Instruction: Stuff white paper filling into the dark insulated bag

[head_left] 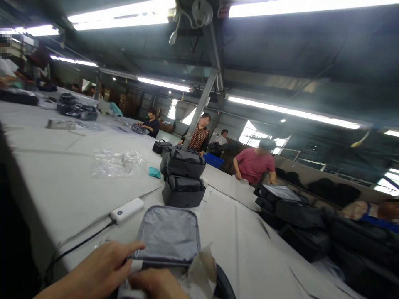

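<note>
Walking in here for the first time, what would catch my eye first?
Probably the open grey bag at the near edge of the long white table, its lid flipped up, with the person's left hand and right hand on its near rim amid white paper. Just behind it stand two stacked grey bags, with a white power bank to their left. Further off, other people work under long ceiling lights.

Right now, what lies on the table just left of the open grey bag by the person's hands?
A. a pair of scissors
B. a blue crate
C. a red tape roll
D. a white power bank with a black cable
D: a white power bank with its black cable lies on the table left of the open grey bag.
</note>
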Available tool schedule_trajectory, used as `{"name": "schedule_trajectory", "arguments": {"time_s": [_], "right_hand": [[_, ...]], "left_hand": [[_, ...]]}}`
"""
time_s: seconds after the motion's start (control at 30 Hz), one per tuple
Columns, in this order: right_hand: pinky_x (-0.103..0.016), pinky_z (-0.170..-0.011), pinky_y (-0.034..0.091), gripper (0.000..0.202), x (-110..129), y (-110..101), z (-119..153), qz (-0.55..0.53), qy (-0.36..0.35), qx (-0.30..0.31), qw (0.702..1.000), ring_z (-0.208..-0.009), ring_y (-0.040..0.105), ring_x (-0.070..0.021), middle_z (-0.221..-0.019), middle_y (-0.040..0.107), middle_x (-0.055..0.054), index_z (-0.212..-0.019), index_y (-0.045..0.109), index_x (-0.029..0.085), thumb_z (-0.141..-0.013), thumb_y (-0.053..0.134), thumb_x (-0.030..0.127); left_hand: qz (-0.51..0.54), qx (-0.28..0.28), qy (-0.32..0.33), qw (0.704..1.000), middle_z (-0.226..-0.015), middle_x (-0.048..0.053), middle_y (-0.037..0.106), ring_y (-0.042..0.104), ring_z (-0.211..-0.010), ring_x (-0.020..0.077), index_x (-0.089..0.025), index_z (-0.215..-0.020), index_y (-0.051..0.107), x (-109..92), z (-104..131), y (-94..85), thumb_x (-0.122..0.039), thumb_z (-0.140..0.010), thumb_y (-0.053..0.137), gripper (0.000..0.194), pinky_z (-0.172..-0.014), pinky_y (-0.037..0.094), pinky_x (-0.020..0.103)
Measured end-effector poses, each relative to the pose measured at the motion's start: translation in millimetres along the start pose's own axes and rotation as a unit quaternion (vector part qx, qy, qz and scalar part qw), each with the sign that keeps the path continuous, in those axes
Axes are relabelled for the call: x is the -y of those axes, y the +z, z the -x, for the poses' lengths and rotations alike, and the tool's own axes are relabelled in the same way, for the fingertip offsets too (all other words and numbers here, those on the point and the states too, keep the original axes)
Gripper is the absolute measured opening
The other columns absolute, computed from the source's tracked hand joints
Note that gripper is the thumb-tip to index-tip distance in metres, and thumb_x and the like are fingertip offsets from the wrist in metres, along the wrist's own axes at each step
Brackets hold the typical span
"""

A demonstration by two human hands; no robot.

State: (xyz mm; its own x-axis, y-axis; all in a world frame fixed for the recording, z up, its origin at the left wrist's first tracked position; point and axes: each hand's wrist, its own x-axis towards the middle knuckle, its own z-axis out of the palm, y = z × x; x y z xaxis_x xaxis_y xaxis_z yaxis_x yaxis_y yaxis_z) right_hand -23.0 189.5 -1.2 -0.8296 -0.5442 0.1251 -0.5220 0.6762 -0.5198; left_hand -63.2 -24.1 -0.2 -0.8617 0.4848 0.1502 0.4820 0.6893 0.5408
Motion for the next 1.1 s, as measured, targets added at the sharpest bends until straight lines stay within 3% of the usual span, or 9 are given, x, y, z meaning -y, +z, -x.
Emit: {"name": "schedule_trajectory", "arguments": {"time_s": [0.1, 0.2, 0.27, 0.33, 0.43, 0.63, 0.77, 0.93, 1.1], "right_hand": [[-0.036, -0.103, 0.050, 0.049, 13.4, -55.8, 34.8, -0.078, 0.098, -0.156, 0.980, -0.116, 0.062, -0.0241, -0.126, 0.066, -0.005, -0.126, 0.062, 0.027, -0.084, 0.067, 0.050], [-0.036, -0.097, 0.056, 0.045, 13.0, -104.0, 85.3, -0.065, 0.193, -0.305, 0.930, -0.109, 0.066, -0.0227, -0.118, 0.070, -0.008, -0.118, 0.066, 0.025, -0.088, 0.057, 0.057], [-0.030, -0.094, 0.058, 0.040, 7.9, -114.8, 116.3, -0.028, 0.227, -0.347, 0.910, -0.107, 0.067, -0.0203, -0.115, 0.071, -0.005, -0.113, 0.068, 0.026, -0.088, 0.059, 0.056], [-0.025, -0.096, 0.056, 0.030, 0.8, -107.0, 138.3, 0.017, 0.211, -0.335, 0.918, -0.109, 0.066, -0.0168, -0.115, 0.071, -0.002, -0.113, 0.067, 0.030, -0.091, 0.058, 0.047], [-0.021, -0.099, 0.053, 0.031, -13.4, -77.7, 154.5, 0.096, 0.114, -0.300, 0.942, -0.114, 0.063, -0.0115, -0.121, 0.068, 0.000, -0.125, 0.058, 0.031, -0.097, 0.049, 0.026], [-0.026, -0.101, 0.053, 0.042, -39.7, -46.3, 165.7, 0.257, 0.007, -0.304, 0.917, -0.123, 0.058, -0.0132, -0.127, 0.064, -0.007, -0.133, 0.049, 0.021, -0.093, 0.044, 0.011], [-0.035, -0.093, 0.060, 0.025, -37.2, -48.2, 170.3, 0.368, -0.031, -0.274, 0.888, -0.124, 0.057, -0.0213, -0.132, 0.060, -0.012, -0.111, 0.064, 0.022, -0.089, 0.053, 0.015], [-0.039, -0.081, 0.060, 0.032, -27.3, -52.0, 163.8, 0.479, -0.103, -0.274, 0.828, -0.112, 0.063, -0.0274, -0.123, 0.065, -0.016, -0.100, 0.068, 0.018, -0.096, 0.047, 0.042], [-0.029, -0.092, 0.046, 0.044, -30.1, -45.6, 150.9, 0.432, -0.179, -0.396, 0.790, -0.086, 0.067, -0.0132, -0.081, 0.072, 0.000, -0.066, 0.058, 0.021, -0.102, 0.037, 0.035]], "left_hand": [[-0.010, -0.063, 0.008, 0.998, -0.122, 0.005, 0.069, 0.065, -0.111, 0.0258, -0.029, -0.132, 0.059, -6.0, 1.9, -11.4, -0.039, -0.096, 0.041, 0.041, -0.098, 0.053, 0.036], [-0.017, -0.101, 0.067, 0.993, -0.142, 0.006, 0.055, 0.053, -0.129, 0.0286, -0.033, -0.149, 0.035, -31.9, 5.6, -21.8, -0.056, -0.093, 0.051, 0.063, -0.108, 0.047, 0.044], [-0.003, -0.029, 0.132, 0.991, -0.158, 0.009, 0.033, 0.034, -0.144, 0.0308, -0.031, -0.155, 0.014, -64.4, 3.1, -24.0, -0.056, -0.081, 0.070, 0.096, -0.117, 0.036, 0.049], [-0.019, 0.113, 0.188, 0.975, -0.162, 0.016, 0.007, 0.010, -0.149, 0.0358, -0.025, -0.156, 0.001, -102.7, -5.5, -19.8, -0.048, -0.065, 0.088, 0.128, -0.119, 0.025, 0.055], [-0.079, 0.230, 0.249, 0.938, -0.158, 0.026, -0.009, -0.010, -0.144, 0.0442, -0.016, -0.154, -0.004, -145.6, -23.6, 1.6, -0.044, -0.057, 0.092, 0.140, -0.116, 0.013, 0.068], [-0.052, 0.207, 0.320, 0.923, -0.145, 0.031, 0.043, 0.044, -0.132, 0.0479, -0.009, -0.149, 0.032, -133.3, -41.2, 59.6, -0.048, -0.070, 0.080, 0.101, -0.108, 0.039, 0.064], [0.013, 0.226, 0.257, 0.940, -0.121, 0.018, 0.066, 0.064, -0.108, 0.0387, -0.017, -0.126, 0.058, -117.2, -52.5, 60.6, -0.047, -0.081, 0.064, 0.054, -0.095, 0.053, 0.053], [0.058, 0.241, 0.180, 0.952, -0.114, 0.013, 0.069, 0.067, -0.102, 0.0341, -0.020, -0.118, 0.061, -119.9, -63.0, 56.4, -0.044, -0.085, 0.053, 0.041, -0.090, 0.056, 0.048], [-0.026, 0.160, 0.226, 0.961, -0.135, 0.024, 0.055, 0.055, -0.120, 0.0436, -0.016, -0.139, 0.046, -138.9, -43.9, 64.7, -0.035, -0.080, 0.064, 0.064, -0.099, 0.047, 0.063]]}}
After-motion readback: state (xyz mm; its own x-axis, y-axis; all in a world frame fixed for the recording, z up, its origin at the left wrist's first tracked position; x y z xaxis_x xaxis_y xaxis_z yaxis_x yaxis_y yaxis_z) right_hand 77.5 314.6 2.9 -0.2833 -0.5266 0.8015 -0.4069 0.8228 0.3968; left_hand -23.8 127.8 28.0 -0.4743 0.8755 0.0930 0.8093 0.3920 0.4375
